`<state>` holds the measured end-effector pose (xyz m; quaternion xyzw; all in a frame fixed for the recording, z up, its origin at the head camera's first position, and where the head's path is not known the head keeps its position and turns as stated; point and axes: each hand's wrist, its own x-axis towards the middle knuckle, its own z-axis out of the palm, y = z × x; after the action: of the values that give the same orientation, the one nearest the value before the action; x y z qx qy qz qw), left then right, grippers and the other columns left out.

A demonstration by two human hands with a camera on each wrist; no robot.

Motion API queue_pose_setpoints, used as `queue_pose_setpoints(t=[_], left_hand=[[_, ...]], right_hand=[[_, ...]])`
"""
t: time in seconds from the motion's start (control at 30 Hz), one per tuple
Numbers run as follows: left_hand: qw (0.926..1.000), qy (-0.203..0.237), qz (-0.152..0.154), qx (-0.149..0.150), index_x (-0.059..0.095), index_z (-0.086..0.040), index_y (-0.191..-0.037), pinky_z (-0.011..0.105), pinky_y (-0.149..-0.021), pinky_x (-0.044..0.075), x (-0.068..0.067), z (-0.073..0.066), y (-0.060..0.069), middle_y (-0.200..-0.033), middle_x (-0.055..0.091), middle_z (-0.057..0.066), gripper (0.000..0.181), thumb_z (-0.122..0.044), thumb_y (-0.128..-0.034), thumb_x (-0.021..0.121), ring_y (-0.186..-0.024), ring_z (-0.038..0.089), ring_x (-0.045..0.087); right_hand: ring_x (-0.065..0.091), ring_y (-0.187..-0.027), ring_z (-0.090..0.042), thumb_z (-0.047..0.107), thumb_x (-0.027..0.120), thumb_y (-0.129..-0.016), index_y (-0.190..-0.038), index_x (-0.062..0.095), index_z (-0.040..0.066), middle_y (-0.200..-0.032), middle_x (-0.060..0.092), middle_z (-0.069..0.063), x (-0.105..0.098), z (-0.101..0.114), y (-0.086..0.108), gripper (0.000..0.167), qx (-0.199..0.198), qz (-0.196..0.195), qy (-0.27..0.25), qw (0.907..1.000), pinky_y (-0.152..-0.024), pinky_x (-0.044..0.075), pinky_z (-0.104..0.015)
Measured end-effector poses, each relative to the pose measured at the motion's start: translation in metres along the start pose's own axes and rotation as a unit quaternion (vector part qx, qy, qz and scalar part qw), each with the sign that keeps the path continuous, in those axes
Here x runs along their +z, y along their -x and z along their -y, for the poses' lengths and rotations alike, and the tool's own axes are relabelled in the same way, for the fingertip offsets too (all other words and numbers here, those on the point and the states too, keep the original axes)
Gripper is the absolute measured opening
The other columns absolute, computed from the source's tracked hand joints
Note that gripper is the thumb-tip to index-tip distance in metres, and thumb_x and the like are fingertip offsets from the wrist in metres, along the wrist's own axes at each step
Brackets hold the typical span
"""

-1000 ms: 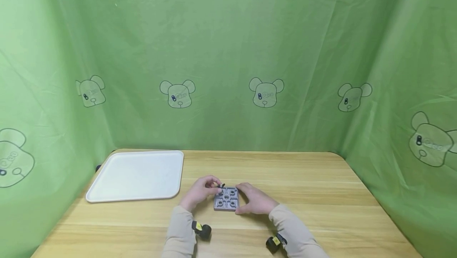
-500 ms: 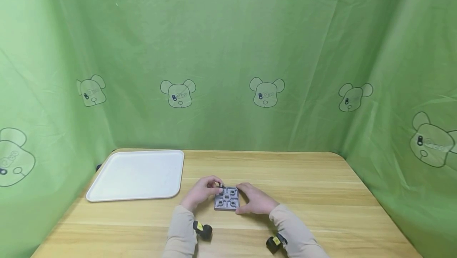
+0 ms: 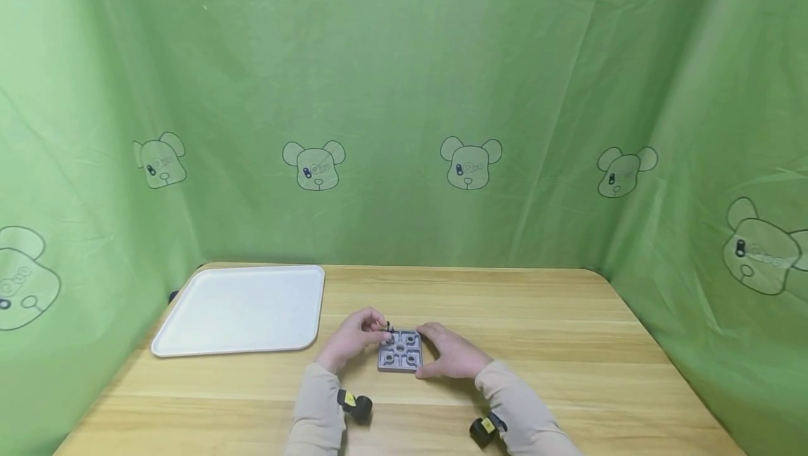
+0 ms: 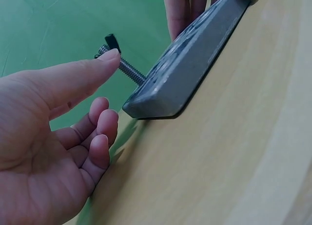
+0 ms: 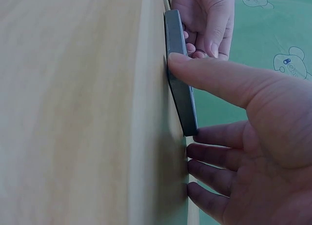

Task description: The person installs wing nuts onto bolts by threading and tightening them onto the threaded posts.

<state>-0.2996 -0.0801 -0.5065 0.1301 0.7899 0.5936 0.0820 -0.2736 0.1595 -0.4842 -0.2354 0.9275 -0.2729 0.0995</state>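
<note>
A square grey plate (image 3: 400, 358) with round holes and raised ribs lies on the table in the head view. My right hand (image 3: 456, 353) holds its right side, thumb at the near corner and index finger at the far one. At the plate's far left corner, a threaded wing screw (image 4: 130, 70) with a black wing stands up in the left wrist view. My left hand (image 3: 355, 337) pinches its head between thumb and index finger, the other fingers loosely curled. The index fingertip is mostly hidden behind the thumb. How deep the screw sits cannot be told.
A white tray (image 3: 240, 352) lies at the table's back left. The wooden table (image 3: 543, 316) extends around the plate, with a green printed curtain (image 3: 391, 224) behind and at both sides.
The screw's black wing has turned from pointing right to standing more upright, as the left fingers shifted slightly. The plate and right hand have stayed in place.
</note>
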Motion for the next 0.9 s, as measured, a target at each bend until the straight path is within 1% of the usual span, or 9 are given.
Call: queue_pose_setpoints(t=[0.13,0.3,0.67,0.9], left_hand=[[1.0000,-0.002,0.002,0.001,0.063,-0.004,-0.101,0.025,-0.066,0.042,0.0004,0.0003,-0.0005,-0.086,0.055,0.000,0.024,-0.011,-0.0813,0.074,-0.079,0.015,0.049],[1.0000,-0.006,0.004,0.003,0.063,-0.005,-0.102,0.026,-0.070,0.042,0.0007,-0.0007,-0.0003,-0.087,0.055,0.001,0.024,-0.011,-0.0815,0.073,-0.081,0.015,0.050],[0.9993,-0.032,0.009,0.015,0.066,-0.008,-0.105,0.029,-0.075,0.041,0.0022,-0.0060,0.0028,-0.089,0.057,0.004,0.021,-0.013,-0.0844,0.071,-0.084,0.016,0.051],[0.9994,-0.031,0.013,0.012,0.066,-0.009,-0.105,0.029,-0.071,0.040,0.0025,-0.0081,0.0035,-0.088,0.057,0.005,0.020,-0.013,-0.0858,0.070,-0.082,0.016,0.050]], right_hand=[[0.043,-0.134,-0.042,0.039,0.082,-0.071,-0.145,0.038,0.000,-0.148,0.042,-0.022,0.0007,-0.0010,-0.0009,0.095,-0.002,0.001,-0.001,1.0000,-0.110,0.034,-0.060],[0.043,-0.134,-0.042,0.038,0.082,-0.071,-0.145,0.038,-0.001,-0.148,0.042,-0.022,0.0005,-0.0013,-0.0010,0.094,-0.002,0.001,0.000,1.0000,-0.110,0.034,-0.060],[0.044,-0.134,-0.043,0.038,0.082,-0.070,-0.144,0.039,-0.001,-0.148,0.042,-0.023,-0.0014,0.0025,0.0010,0.094,0.002,-0.001,0.008,1.0000,-0.110,0.034,-0.060],[0.044,-0.134,-0.042,0.038,0.082,-0.070,-0.144,0.039,-0.001,-0.148,0.042,-0.023,-0.0010,0.0026,0.0002,0.094,0.002,-0.001,0.009,1.0000,-0.110,0.034,-0.060]])
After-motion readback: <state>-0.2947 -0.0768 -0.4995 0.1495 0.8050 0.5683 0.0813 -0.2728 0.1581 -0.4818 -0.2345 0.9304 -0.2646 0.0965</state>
